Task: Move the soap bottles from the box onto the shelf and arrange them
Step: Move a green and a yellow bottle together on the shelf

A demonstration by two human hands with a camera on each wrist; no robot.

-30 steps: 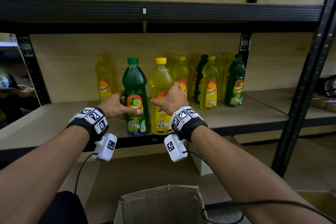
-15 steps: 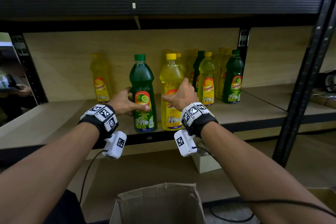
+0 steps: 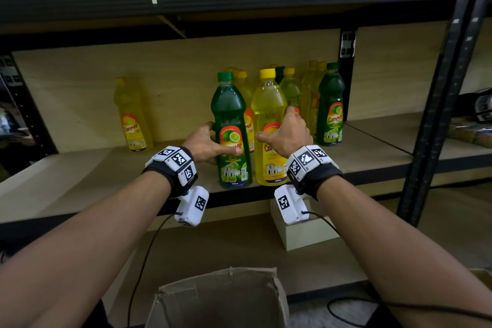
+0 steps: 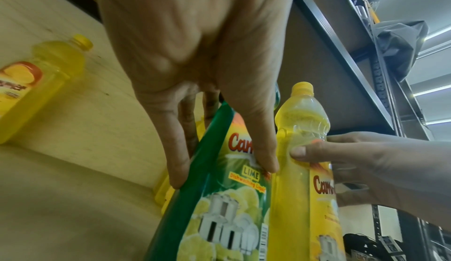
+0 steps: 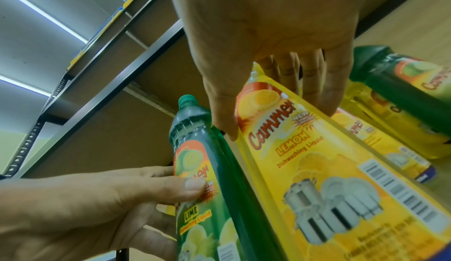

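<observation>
Both bottles slid right along the shelf (image 3: 372,157) toward the back cluster (image 3: 314,93). Left hand (image 3: 205,145) wraps the green bottle (image 3: 231,125); right hand (image 3: 288,133) wraps the yellow bottle (image 3: 269,120), touching it. Best keep them upright, bases flat, labels forward, close against the cluster.

Two soap bottles stand side by side at the shelf (image 3: 111,168) front edge, touching: lime bottle (image 3: 231,125) in left hand (image 3: 205,145), lemon bottle (image 3: 269,120) in right hand (image 3: 288,133). More bottles (image 3: 314,98) cluster behind and right of right hand. Lone bottle (image 3: 131,114) stands well left of left hand. Box (image 3: 221,298) sits below, between forearms.
</observation>
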